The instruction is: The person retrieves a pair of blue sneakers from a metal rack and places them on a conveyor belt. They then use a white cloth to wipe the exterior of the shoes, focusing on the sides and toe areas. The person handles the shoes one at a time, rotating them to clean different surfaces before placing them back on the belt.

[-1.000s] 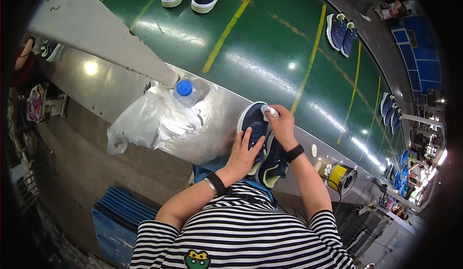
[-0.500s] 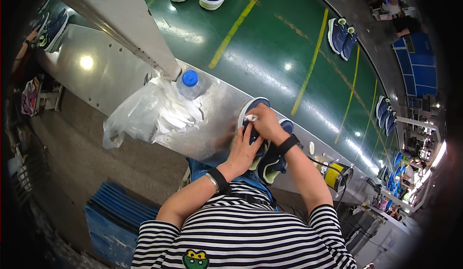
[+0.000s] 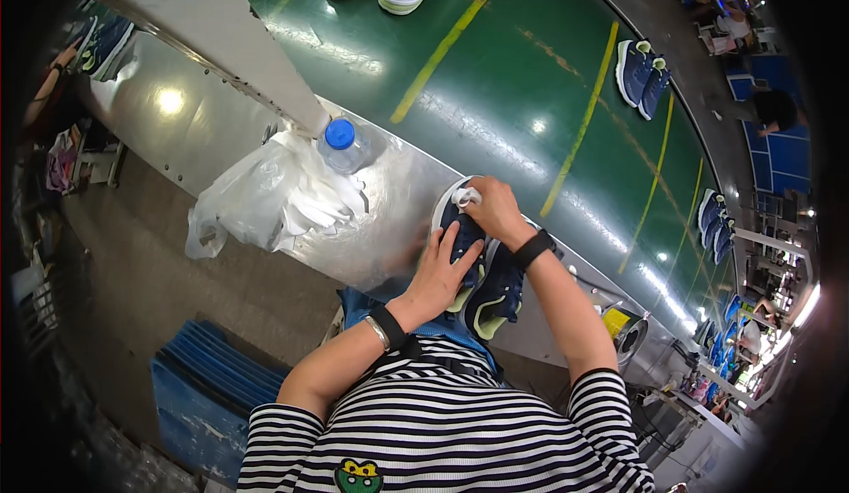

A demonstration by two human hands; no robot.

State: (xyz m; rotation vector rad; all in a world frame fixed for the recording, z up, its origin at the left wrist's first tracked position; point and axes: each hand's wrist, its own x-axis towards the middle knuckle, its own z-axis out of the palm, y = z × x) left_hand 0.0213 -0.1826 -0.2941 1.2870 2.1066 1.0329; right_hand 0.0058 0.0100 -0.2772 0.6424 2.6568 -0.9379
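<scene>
A navy sneaker (image 3: 463,229) with a white sole lies on the metal ledge in front of me, toe pointing away. My left hand (image 3: 435,276) grips it across the upper, fingers and thumb spread over its sides. Between the fingertips of my right hand (image 3: 493,207) is a small white cloth (image 3: 464,197), pressed against the toe edge. The matching sneaker (image 3: 497,291), with a pale green lining, sits right beside the first, partly under my right wrist. Its toe is hidden by that arm.
Left on the ledge are a plastic bag (image 3: 252,194) with white cloth strips (image 3: 323,201) and a blue-capped bottle (image 3: 343,146). A metal post (image 3: 221,33) rises there. Beyond runs a green conveyor (image 3: 495,113) carrying sneaker pairs (image 3: 638,77). A yellow-labelled reel (image 3: 623,327) is at right.
My right hand has shifted slightly toward the toe tip, and more of the white cloth shows. My left hand keeps its hold. The view has shifted slightly.
</scene>
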